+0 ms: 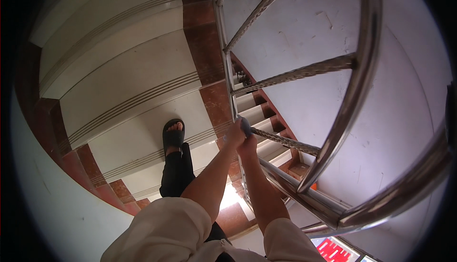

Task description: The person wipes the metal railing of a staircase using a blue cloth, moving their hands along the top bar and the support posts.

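Note:
Both my hands meet low on a stainless steel stair railing (369,30), at the foot of a twisted metal baluster (285,141). A grey-blue cloth (245,125) is wrapped about the baluster's lower end, close to the thin bottom rail (227,65). My left hand (235,133) grips the cloth from the left side. Just below and to the right, my right hand (248,145) closes on the cloth's lower part. The fingers of both hands are largely hidden, and so is the metal under the cloth.
Pale stair treads (142,58) with grooved edges and red-brown stone borders (203,44) rise on the left. My foot in a black slide sandal (174,135) stands on one step. Past the railing, a lower flight (262,124) runs along a scuffed white wall (303,108). A cardboard box (299,171) sits below.

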A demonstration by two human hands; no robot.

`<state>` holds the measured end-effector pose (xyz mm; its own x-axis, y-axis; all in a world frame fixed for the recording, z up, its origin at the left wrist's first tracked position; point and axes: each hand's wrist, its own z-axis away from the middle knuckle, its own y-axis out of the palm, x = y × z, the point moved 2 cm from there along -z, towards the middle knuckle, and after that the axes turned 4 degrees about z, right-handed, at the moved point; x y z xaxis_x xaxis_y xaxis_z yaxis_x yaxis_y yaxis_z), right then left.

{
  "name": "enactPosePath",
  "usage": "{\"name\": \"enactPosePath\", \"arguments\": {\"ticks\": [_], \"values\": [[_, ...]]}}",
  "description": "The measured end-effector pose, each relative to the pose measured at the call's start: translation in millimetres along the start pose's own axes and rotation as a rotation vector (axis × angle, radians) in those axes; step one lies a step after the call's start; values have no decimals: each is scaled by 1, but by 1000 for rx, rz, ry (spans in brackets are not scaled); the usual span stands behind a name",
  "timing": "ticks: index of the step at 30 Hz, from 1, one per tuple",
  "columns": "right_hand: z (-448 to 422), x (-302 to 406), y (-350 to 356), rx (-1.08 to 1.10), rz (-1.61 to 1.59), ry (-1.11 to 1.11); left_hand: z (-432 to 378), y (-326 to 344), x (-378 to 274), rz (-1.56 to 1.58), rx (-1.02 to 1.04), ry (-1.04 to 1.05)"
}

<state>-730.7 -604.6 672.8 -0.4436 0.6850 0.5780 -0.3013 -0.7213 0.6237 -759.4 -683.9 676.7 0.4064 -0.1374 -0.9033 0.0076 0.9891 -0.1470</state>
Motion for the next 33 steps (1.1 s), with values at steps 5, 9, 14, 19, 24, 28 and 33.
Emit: {"name": "enactPosePath", "arguments": {"ticks": [5, 9, 14, 19, 24, 28, 33], "values": [[-5, -18, 48, -330, -222, 181, -13, -56, -30, 3, -242, -185], [-23, -8, 111, -560, 402, -226, -38, -70, 15, 162, -348, -193], [-82, 17, 89, -447, 1371, -438, -69, -47, 13, 475, -304, 74], [-114, 5, -25, -294, 1481, -144, -59, -7, 22, 264, -172, 39], [-88, 0, 50, -250, 890, -63, -52, -62, -27, 579, -117, -438], [-60, 43, 135, -115, 453, -130, -57, -57, -63, 547, -304, -136], [-31, 85, 174, -11, 339, -324, -34, -66, -141, 615, -216, 300]]}}
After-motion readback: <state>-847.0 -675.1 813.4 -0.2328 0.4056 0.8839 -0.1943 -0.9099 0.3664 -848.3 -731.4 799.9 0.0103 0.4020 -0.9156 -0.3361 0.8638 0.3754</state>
